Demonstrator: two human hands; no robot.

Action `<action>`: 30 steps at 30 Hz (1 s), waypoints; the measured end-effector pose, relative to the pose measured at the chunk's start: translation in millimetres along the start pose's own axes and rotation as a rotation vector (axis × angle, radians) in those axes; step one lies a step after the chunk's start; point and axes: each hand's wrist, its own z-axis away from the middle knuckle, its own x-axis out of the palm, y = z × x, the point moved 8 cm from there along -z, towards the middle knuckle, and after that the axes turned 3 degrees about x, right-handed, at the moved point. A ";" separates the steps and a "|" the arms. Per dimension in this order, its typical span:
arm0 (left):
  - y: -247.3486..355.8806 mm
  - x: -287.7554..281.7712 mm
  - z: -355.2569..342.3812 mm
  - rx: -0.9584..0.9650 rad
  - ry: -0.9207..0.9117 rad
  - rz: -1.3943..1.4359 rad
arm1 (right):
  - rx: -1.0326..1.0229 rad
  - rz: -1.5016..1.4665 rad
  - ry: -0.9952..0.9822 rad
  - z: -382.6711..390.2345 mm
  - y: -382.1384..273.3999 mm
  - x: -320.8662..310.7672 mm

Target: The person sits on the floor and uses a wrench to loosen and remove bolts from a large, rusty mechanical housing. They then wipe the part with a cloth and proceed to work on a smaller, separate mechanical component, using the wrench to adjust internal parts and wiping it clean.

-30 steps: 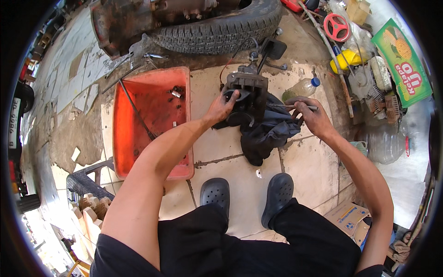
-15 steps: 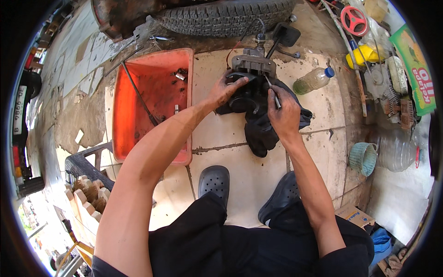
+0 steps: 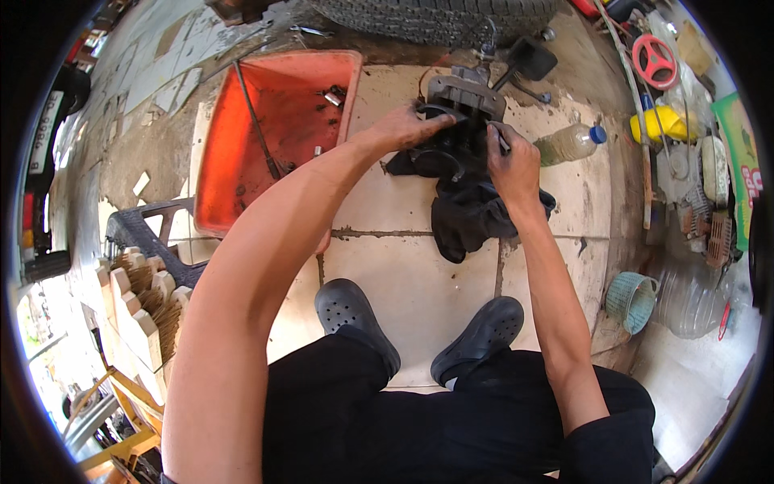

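Observation:
A greasy grey metal assembly (image 3: 463, 93), which looks like a brake caliper, sits on the tiled floor ahead of me. My left hand (image 3: 415, 129) grips a dark curved metal part (image 3: 439, 161) at its near left side, thumb laid along the top. Fingers closed, my right hand (image 3: 514, 161) holds a slim screwdriver-like tool (image 3: 505, 147) against the assembly's right side; its tip is hidden. A crumpled black cloth (image 3: 468, 222) lies under and in front of these parts.
Left of the work stands an orange tray (image 3: 211, 173) holding a long bar and small metal parts. A capped bottle (image 3: 568, 145) lies to the right, near a green basket (image 3: 631, 302). A tyre (image 3: 435, 20) lies beyond, beside a black mirror-shaped piece (image 3: 532, 59).
My view has shifted, and my feet appear in slightly different places. The right hand has turned, so the tool's thin shaft no longer shows. The left hand keeps its hold on the curved part.

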 end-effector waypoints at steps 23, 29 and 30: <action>-28.7 44.9 -15.0 0.177 0.379 0.828 | -0.318 0.098 0.027 3.5 -9.8 8.2; -19.8 41.7 -1.1 0.131 0.398 0.838 | -0.168 0.095 -0.033 -6.1 5.5 13.3; -20.3 42.6 0.4 0.125 0.407 0.859 | -0.302 0.106 0.030 -0.9 -6.2 12.1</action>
